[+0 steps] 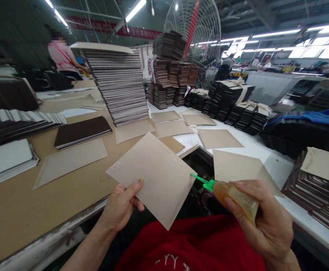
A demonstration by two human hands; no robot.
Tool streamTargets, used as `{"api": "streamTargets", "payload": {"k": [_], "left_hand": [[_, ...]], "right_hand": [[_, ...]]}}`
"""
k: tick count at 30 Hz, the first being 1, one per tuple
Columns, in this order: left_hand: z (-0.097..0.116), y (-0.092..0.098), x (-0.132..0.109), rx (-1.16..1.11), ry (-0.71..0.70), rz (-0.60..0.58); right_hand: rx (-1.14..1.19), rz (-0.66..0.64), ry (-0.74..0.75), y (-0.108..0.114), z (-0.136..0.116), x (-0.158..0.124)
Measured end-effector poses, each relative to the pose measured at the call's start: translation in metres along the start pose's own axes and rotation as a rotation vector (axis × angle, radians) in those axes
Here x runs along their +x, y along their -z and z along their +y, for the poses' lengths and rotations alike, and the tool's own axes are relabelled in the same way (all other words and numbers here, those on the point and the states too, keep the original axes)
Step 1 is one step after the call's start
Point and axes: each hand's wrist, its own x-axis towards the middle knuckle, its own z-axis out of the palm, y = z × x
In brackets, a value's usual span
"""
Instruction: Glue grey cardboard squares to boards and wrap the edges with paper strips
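Observation:
My left hand point(125, 205) pinches the near-left edge of a beige board point(156, 175), thumb on top and fingers beneath. The board is held up in front of me, one corner pointing toward my lap. In my right hand point(266, 218) is a glue bottle point(235, 197) with a cloudy amber body, tipped toward the left. Its thin green nozzle point(200, 178) reaches the right corner of the board. A faint shiny line runs along the board's right edge.
A tall stack of boards point(119, 82) stands on the brown table point(76, 199). Beige sheets point(219, 138) lie on the white table point(288, 171). Dark bundles point(232, 98) line the back; a brown stack point(317, 199) sits at right. A large fan point(206, 34) and a person point(64, 60) are beyond.

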Motion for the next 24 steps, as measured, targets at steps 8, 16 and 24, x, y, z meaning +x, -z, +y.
{"api": "streamTargets", "payload": {"k": [8,16,24], "left_hand": [[-0.007,-0.002,0.001,0.005,0.010,-0.050],[-0.022,-0.011,-0.008,0.031,0.041,-0.146],[-0.041,-0.015,-0.014,0.052,0.082,-0.236]], "right_hand": [[0.063,0.025,0.036,-0.005,-0.005,0.008],[0.076,0.050,0.133,-0.017,-0.010,0.030],[0.034,0.058,0.216,-0.028,-0.020,0.059]]}}
